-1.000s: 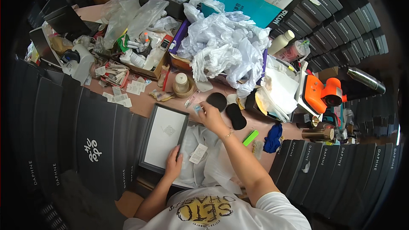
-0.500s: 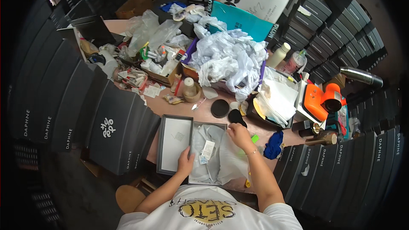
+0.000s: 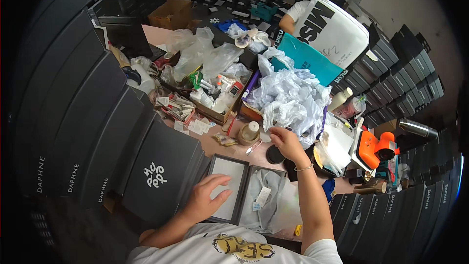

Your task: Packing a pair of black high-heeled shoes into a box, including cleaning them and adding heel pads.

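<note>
My left hand (image 3: 209, 196) hovers over a grey-rimmed box lid (image 3: 228, 206), thumb and fingers spread with nothing in them. Beside the lid is an open shoe box (image 3: 265, 168) lined with pale tissue paper (image 3: 282, 210). On the paper lie a white tag (image 3: 263, 196) and a small blue-and-white tag (image 3: 256, 206). My right hand (image 3: 288, 143) reaches past the box, fingers loosely bent and apparently empty. Its fingertips are close to a pale round disc (image 3: 264, 135); whether they touch it I cannot tell. A black round lid-like disc (image 3: 275, 155) lies below that hand.
Crumpled white tissue (image 3: 293, 98) heaps out of a purple-edged box. A cream-capped bottle (image 3: 251, 131), a carton of small items (image 3: 220, 100) and an orange device (image 3: 373, 149) crowd the table. Dark shoe boxes (image 3: 161, 166) stack on both sides. Another person's arm (image 3: 288, 22) shows behind a white bag (image 3: 337, 32).
My right hand has left the box's tissue paper and moved away toward the pale disc. My left hand has lifted off the box edge and opened over the lid. The view has shifted.
</note>
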Action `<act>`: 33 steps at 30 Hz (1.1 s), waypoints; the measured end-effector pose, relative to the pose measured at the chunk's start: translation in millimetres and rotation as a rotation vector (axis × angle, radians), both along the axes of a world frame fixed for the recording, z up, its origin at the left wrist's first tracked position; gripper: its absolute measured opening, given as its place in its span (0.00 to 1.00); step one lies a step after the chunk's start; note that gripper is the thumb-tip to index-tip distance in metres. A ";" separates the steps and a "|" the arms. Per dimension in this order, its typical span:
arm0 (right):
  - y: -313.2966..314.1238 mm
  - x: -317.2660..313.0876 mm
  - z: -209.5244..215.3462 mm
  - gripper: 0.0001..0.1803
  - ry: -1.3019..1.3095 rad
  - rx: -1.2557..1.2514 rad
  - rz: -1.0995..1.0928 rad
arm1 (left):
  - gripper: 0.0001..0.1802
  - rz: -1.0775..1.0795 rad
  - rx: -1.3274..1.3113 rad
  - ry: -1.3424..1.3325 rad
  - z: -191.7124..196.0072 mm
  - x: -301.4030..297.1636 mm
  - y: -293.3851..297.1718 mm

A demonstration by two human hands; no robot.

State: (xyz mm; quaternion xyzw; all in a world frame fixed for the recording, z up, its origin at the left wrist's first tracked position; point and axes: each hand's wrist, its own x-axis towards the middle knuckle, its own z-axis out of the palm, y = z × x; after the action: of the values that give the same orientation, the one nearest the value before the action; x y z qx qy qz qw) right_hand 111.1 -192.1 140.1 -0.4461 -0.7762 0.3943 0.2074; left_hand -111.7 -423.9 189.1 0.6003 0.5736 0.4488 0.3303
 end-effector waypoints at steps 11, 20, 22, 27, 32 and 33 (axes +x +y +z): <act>107.2 -187.4 -56.9 0.12 -0.695 0.482 0.594 | 0.15 0.344 -0.067 0.174 -15.1 -97.1 45.8; 140.1 -230.6 -136.3 0.14 -0.617 0.219 0.466 | 0.13 0.221 -0.025 0.111 -22.1 -107.2 49.7; 137.7 -233.9 -134.8 0.13 -0.727 0.104 0.582 | 0.13 0.218 -0.028 0.108 -22.9 -108.3 49.9; 121.3 -243.2 -130.0 0.10 -0.884 0.309 0.540 | 0.13 0.209 0.002 0.138 -21.6 -109.0 51.5; 119.6 -235.9 -133.0 0.07 -0.812 0.520 0.569 | 0.12 0.220 0.034 0.133 -25.8 -110.5 49.7; 120.7 -233.1 -126.0 0.06 -0.801 0.545 0.535 | 0.12 0.228 0.027 0.104 -27.2 -110.4 49.3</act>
State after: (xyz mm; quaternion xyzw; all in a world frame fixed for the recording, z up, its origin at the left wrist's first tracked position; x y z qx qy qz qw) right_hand -122.0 -71.4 14.1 -0.2787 -0.9546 0.0176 -0.1037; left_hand -222.0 -374.6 161.9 0.5579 0.6485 0.4595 0.2388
